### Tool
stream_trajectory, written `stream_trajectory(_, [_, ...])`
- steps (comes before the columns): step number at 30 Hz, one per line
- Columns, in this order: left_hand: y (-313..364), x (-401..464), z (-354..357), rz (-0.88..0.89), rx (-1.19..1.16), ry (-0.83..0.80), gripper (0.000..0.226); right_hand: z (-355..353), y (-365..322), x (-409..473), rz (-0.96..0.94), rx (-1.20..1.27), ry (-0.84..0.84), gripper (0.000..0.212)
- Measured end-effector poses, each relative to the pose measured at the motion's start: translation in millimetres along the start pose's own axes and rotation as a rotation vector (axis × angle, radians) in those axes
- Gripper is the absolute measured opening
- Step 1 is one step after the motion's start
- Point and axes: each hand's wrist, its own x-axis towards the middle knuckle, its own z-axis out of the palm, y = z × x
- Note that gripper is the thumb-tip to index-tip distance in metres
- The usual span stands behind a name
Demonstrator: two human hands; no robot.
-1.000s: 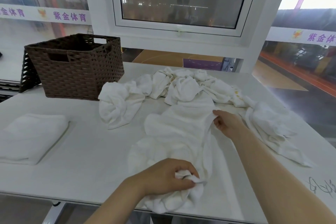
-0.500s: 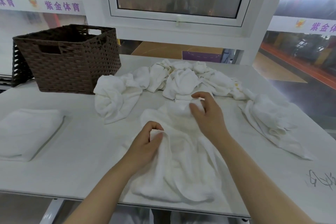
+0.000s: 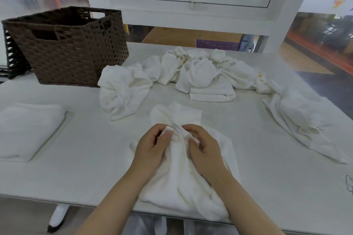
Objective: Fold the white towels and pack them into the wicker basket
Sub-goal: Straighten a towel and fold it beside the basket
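A crumpled white towel (image 3: pixel 183 183) lies at the table's near edge, bunched along its middle. My left hand (image 3: pixel 152 149) and my right hand (image 3: pixel 204 150) pinch its upper edge side by side. Behind it a heap of unfolded white towels (image 3: pixel 193 70) stretches across the table, with a folded white piece (image 3: pixel 212 91) at its front. One folded towel (image 3: pixel 28 129) rests at the near left. The brown wicker basket (image 3: pixel 72 47) stands at the far left; its inside is hidden from here.
The white table (image 3: pixel 86 158) ends just below my wrists. A loose towel (image 3: pixel 303 126) trails toward the right edge. A dark crate (image 3: pixel 11 55) sits behind the basket. A window and white wall close off the far side.
Both hands came together and nearer to me, gathering the towel toward the table's front edge. The towel has pulled away from the heap. The camera tilted down.
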Motion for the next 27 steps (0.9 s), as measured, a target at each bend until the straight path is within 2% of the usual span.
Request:
stream_trajectory(3, [-7.4, 1.9, 0.7, -0.005, -0.034, -0.031, 0.006, -0.5, -2.3, -0.9, -0.010, 0.069, 0.012, 0.033])
stream_trajectory(8, [-14.9, 3.5, 2.2, -0.018, -0.078, -0.005, 0.029, 0.7, -3.6, 0.4, 0.065, 0.101, -0.004, 0.020])
stream_trajectory(13, [-17.5, 3.8, 1.3, -0.010, -0.089, -0.016, 0.036, -2.7, -2.1, 0.9, 0.058, 0.152, 0.003, 0.018])
stream_trajectory(19, [-15.1, 2.8, 0.0, -0.011, -0.071, 0.022, 0.029, -3.7, 1.0, 0.6, 0.009, 0.148, -0.059, 0.017])
stream_trajectory(23, [-14.2, 0.8, -1.8, 0.021, -0.064, -0.010, 0.029, -4.3, 2.6, 1.0, -0.007, 0.119, -0.094, 0.019])
stream_trajectory(27, [-11.0, 0.1, -1.7, 0.039, -0.113, 0.002, 0.018, -2.8, -0.7, -0.4, -0.006, 0.073, -0.116, 0.019])
